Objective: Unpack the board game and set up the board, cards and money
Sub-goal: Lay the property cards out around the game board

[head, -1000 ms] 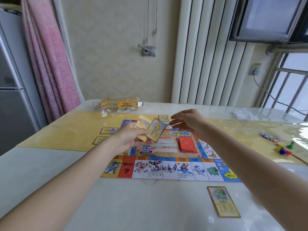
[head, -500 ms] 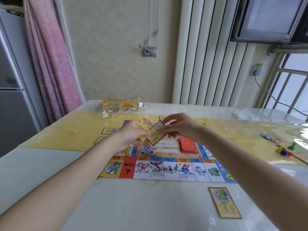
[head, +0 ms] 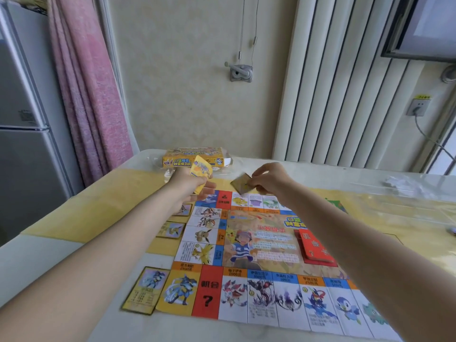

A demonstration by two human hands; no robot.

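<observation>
The colourful game board (head: 246,255) lies flat on the table. My left hand (head: 190,186) grips a small stack of yellow cards (head: 201,169) above the board's far left corner. My right hand (head: 269,178) pinches a single card (head: 241,183) just over the board's far edge. A red card stack (head: 315,250) sits on the board's centre right. Three single cards lie beside the left edge: the near one (head: 143,292), the middle one (head: 171,229) and the far one (head: 183,209), partly behind my left forearm. The yellow game box (head: 195,157) lies at the back.
Clear plastic wrap (head: 167,174) lies near the box. A white crumpled wrapper (head: 399,181) sits at the back right. A fridge (head: 24,144) and a pink curtain (head: 91,95) stand to the left. The wall and vertical blinds (head: 333,82) back the table.
My right hand took one card off the stack in my left hand and carried it forward to the board's far edge. Both hands reached farther out, and the view moved in closer.
</observation>
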